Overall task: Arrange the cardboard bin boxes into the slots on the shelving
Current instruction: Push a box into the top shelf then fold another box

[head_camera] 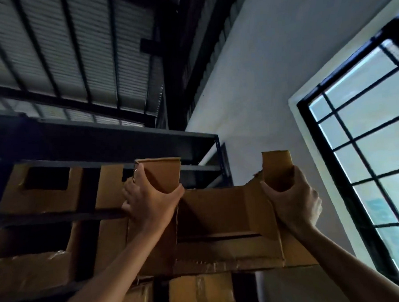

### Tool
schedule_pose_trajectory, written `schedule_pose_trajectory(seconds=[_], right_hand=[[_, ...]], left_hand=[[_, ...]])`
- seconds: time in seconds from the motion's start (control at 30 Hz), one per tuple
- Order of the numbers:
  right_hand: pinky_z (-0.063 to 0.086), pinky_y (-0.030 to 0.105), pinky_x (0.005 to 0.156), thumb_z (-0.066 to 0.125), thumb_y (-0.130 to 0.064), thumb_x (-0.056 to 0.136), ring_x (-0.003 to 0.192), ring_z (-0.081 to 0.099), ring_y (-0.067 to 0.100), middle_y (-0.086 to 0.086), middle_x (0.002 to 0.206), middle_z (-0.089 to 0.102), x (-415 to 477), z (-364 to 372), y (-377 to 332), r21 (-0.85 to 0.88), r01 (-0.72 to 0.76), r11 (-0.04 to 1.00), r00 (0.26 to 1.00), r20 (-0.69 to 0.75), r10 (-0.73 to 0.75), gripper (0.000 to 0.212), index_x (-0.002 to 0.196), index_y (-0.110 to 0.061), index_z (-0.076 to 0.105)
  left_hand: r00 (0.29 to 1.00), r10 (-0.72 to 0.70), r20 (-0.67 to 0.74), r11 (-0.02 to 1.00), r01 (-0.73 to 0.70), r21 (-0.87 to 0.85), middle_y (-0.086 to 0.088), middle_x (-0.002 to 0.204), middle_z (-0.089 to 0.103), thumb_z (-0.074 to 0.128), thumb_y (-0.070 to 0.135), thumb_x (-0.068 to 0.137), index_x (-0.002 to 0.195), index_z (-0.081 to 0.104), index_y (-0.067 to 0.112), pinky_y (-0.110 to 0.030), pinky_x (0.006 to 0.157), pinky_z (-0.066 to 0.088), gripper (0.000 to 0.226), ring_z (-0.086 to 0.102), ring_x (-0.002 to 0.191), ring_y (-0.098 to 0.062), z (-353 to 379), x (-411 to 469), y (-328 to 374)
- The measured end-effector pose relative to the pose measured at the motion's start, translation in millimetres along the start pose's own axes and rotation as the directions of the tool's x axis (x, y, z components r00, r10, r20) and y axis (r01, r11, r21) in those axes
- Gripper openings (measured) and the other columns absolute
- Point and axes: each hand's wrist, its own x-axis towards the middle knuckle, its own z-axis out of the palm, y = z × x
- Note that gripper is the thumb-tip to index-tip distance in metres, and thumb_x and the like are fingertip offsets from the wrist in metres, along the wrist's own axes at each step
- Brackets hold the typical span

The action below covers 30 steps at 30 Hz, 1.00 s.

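Fingers [137, 177] of your left hand [148, 202] wrap the left upright flap of the cardboard bin box [220, 216]; your right hand [293, 201] clamps the right flap likewise. Box is raised high, just right of the shelved boxes [46, 193] on the shelving [193, 142]. Keep grips even, level it, square it to the slot, push straight. Flaps probably bend easily.

The bin box [220, 209] is before the shelving [147, 142]; 2 more boxes [45, 189] sit in slots left of it, a window [366, 142] on the right.
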Motion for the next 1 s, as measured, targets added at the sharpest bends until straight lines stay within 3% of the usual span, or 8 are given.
schedule_pose_trajectory(seconds=[0.2,0.33,0.53,0.73,0.9,1.0], right_hand=[[0.046,0.053,0.092,0.076,-0.06,0.071,0.102,0.063,0.033,0.008,0.12,0.065,35,24,29,0.11,-0.008,0.994,0.996,-0.085,0.018,0.087,0.141,-0.022,0.042],[0.046,0.052,0.093,0.077,-0.06,0.069,0.104,0.062,0.032,0.006,0.12,0.064,52,48,53,0.171,-0.043,0.984,0.996,-0.075,0.057,0.088,0.141,-0.026,0.039],[0.047,0.046,0.087,0.08,-0.054,0.071,0.101,0.061,0.03,0.007,0.116,0.064,73,83,94,0.253,-0.027,0.967,0.998,-0.043,0.039,0.086,0.141,-0.021,0.042],[0.045,0.047,0.092,0.078,-0.055,0.071,0.109,0.06,0.031,0.007,0.123,0.062,87,120,129,0.289,-0.048,0.956,0.998,-0.012,0.054,0.087,0.142,-0.022,0.04],[0.043,0.041,0.088,0.08,-0.051,0.072,0.107,0.058,0.029,0.008,0.124,0.06,92,159,155,0.345,-0.048,0.938,0.999,0.018,0.045,0.087,0.142,-0.02,0.039],[0.037,0.032,0.082,0.079,-0.049,0.073,0.096,0.052,0.018,0.006,0.119,0.059,96,186,171,0.365,-0.027,0.931,1.0,0.023,0.02,0.086,0.142,-0.019,0.039]], left_hand=[[0.986,0.118,-0.114,0.991,-0.124,-0.048,-0.02,0.143,0.039,0.077,0.06,0.062,0.146,0.028,0.024,-0.059,0.104,0.028,0.104,0.036,0.131,-0.036,38,16,21],[0.984,0.11,-0.137,0.986,-0.125,-0.106,-0.019,0.147,0.036,0.069,0.062,0.058,0.147,0.029,0.021,-0.06,0.107,0.026,0.106,0.032,0.135,-0.035,73,16,22],[0.981,0.118,-0.154,0.987,-0.133,-0.095,-0.016,0.146,0.037,0.078,0.058,0.06,0.144,0.03,0.023,-0.058,0.107,0.028,0.103,0.033,0.133,-0.034,119,9,15],[0.969,0.131,-0.21,0.981,-0.157,-0.114,-0.015,0.138,0.041,0.066,0.066,0.055,0.137,0.036,0.02,-0.055,0.101,0.035,0.099,0.037,0.126,-0.032,160,4,5],[0.955,0.203,-0.215,0.975,-0.218,-0.048,-0.018,0.139,0.037,0.083,0.052,0.06,0.137,0.035,0.019,-0.039,0.091,0.03,0.096,0.036,0.124,-0.033,196,3,-17],[0.953,0.209,-0.22,0.977,-0.211,0.015,-0.019,0.14,0.034,0.087,0.049,0.061,0.138,0.034,0.02,-0.045,0.093,0.034,0.098,0.035,0.124,-0.035,217,6,-30]])
